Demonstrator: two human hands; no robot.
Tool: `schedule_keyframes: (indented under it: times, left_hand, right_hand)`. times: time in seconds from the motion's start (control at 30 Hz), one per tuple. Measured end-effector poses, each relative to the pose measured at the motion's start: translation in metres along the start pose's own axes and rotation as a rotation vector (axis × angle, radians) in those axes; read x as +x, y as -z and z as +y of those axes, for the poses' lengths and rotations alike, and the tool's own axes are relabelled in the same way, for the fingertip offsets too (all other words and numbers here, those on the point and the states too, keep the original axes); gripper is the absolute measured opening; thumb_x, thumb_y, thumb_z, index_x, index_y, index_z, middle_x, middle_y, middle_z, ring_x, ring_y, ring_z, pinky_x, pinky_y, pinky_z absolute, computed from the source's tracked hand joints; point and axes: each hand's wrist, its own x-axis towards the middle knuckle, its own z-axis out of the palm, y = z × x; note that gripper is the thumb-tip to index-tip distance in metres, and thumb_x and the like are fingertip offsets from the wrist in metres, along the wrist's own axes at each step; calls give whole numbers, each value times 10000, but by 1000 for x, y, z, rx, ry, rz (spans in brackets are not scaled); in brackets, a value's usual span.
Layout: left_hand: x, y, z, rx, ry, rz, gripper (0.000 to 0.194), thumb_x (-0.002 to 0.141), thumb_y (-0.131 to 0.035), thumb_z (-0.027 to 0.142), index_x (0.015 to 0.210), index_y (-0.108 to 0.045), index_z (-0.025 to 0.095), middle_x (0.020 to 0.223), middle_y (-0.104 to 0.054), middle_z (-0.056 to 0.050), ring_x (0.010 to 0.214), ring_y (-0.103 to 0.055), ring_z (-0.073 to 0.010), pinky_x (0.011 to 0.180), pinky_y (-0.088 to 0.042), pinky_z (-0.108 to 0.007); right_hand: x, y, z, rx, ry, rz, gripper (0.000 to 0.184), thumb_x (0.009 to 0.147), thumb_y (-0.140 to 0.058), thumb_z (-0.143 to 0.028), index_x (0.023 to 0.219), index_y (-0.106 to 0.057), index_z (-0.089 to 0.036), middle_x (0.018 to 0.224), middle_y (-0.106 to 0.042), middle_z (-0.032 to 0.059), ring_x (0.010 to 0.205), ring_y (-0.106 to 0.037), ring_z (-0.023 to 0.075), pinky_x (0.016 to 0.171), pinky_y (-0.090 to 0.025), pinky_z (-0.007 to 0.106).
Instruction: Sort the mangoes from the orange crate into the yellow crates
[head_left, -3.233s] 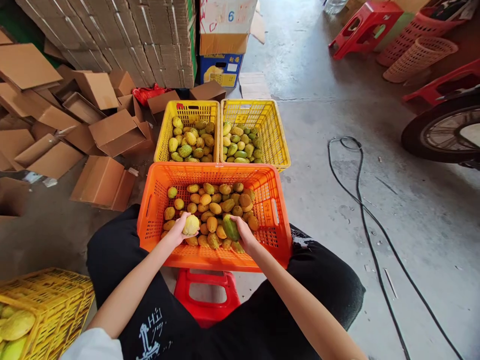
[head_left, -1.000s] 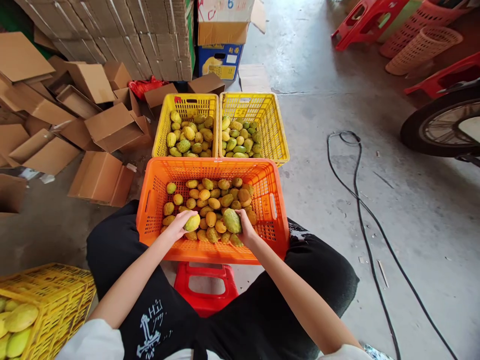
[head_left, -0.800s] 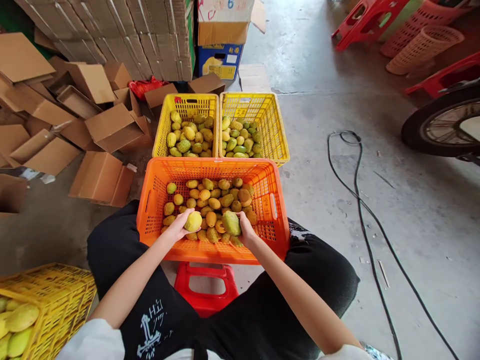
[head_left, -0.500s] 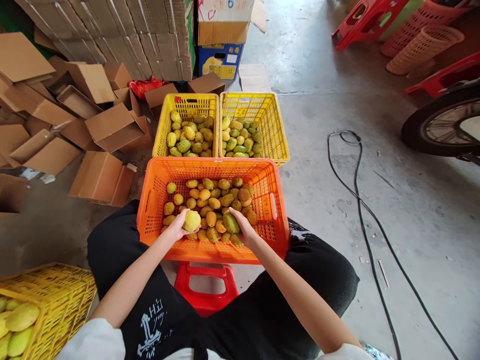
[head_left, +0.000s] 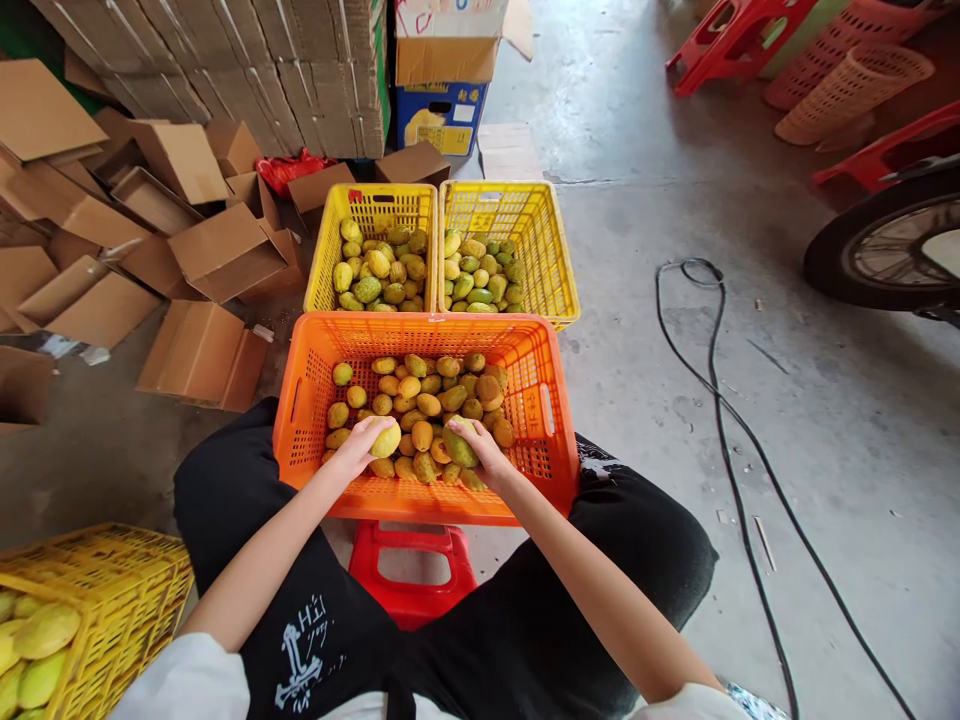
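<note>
My left hand [head_left: 363,446] is wrapped round a pale yellow, papaya-like fruit [head_left: 387,440], its back turned up over the fruit. A greener papaya-like fruit [head_left: 460,446] is gripped in my right hand [head_left: 482,450], thumb on top. Both hands are held over the near half of an orange plastic crate [head_left: 551,345]. Inside it lie many oval yellow, orange and green fruits [head_left: 422,435] of the same sort. The crate rests in front of me between my knees, with a red plastic stool [head_left: 412,610] showing below its near edge.
Two yellow crates [head_left: 321,250] of similar fruit touch the orange crate's far side. Another yellow crate [head_left: 142,590] with larger fruit stands at lower left. Cardboard boxes [head_left: 217,250] are heaped at left. A black cable [head_left: 716,390] and a motorbike wheel [head_left: 885,245] are at right.
My left hand has turned over its yellow fruit, covering more of it. The green fruit in my right hand has shifted slightly left and tilted.
</note>
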Motion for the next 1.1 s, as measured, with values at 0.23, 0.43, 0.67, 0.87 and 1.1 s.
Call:
schedule_keyframes:
  times: [0.23,0.43,0.67,0.87,1.1]
  left_hand:
    - [5,-1,4,-111,139,52,258,973,-613,422,996,-604,165,728,-701,-70,613,-722,-202,542,-594,-286]
    - [3,0,7,-103,240,44,307,1022,-504,420,1063,-609,134,753,-727,-109,587,-728,-212,521,-596,-286]
    - [-2,1,4,-67,53,-90,305,822,-823,358,940,-627,156,792,-708,-70,654,-731,-198,583,-618,-289]
    - [-1,1,0,-54,1,-50,480,643,-956,199,951,-589,167,906,-703,-58,765,-729,-192,709,-644,-349]
    - [-1,1,0,-16,-49,-61,458,667,-928,166,948,-565,183,871,-667,-2,718,-673,-133,719,-624,-313]
  right_hand:
    - [-3,-4,-6,62,-109,26,131,901,-628,-353,885,-599,-226,740,-694,41,708,-740,234,621,-633,339]
    - [-8,-7,-14,137,-167,38,273,987,-402,-386,914,-615,-232,786,-745,98,824,-754,269,652,-637,358]
    - [-3,-5,-9,141,-124,22,218,946,-501,-418,860,-597,-243,767,-723,55,817,-740,245,646,-616,314]
    - [-1,-1,-2,33,39,-52,300,750,-811,-418,908,-614,-256,764,-673,-14,712,-693,197,630,-604,304]
    - [-1,0,-4,63,-106,-23,127,863,-631,-351,884,-597,-231,760,-710,47,726,-745,240,598,-609,327]
